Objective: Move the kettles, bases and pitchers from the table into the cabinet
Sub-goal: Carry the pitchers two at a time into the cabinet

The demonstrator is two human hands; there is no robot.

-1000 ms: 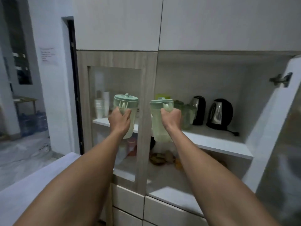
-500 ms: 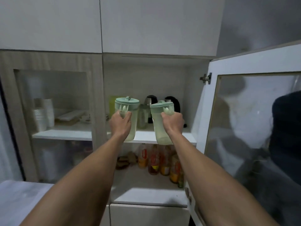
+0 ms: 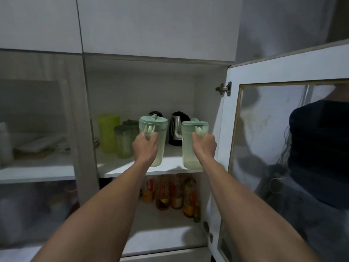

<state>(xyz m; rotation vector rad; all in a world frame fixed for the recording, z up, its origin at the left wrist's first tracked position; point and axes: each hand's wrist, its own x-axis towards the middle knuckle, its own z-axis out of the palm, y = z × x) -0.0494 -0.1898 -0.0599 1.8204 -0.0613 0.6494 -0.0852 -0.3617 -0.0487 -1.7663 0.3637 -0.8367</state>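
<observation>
I hold two pale green lidded pitchers upright by their handles at the front edge of the cabinet's upper shelf (image 3: 117, 167). My left hand (image 3: 145, 145) grips the left pitcher (image 3: 159, 133). My right hand (image 3: 204, 145) grips the right pitcher (image 3: 188, 142), close to the shelf's right end. Both pitcher bottoms are at the shelf surface; I cannot tell whether they rest on it. Behind them stand a black and steel kettle (image 3: 176, 129) and a second dark kettle (image 3: 155, 113), mostly hidden. Further left stand a yellow-green pitcher (image 3: 108, 132) and two dark-lidded green pitchers (image 3: 122, 141).
The glass cabinet door (image 3: 283, 148) is swung open on the right, next to my right arm. Several bottles (image 3: 170, 195) stand on the lower shelf. A closed glass-front compartment (image 3: 37, 129) lies to the left, with closed white cabinets above.
The view has moved closer and rightward to face the open compartment. Both hands have carried the pitchers forward to the shelf's front edge and moved further apart.
</observation>
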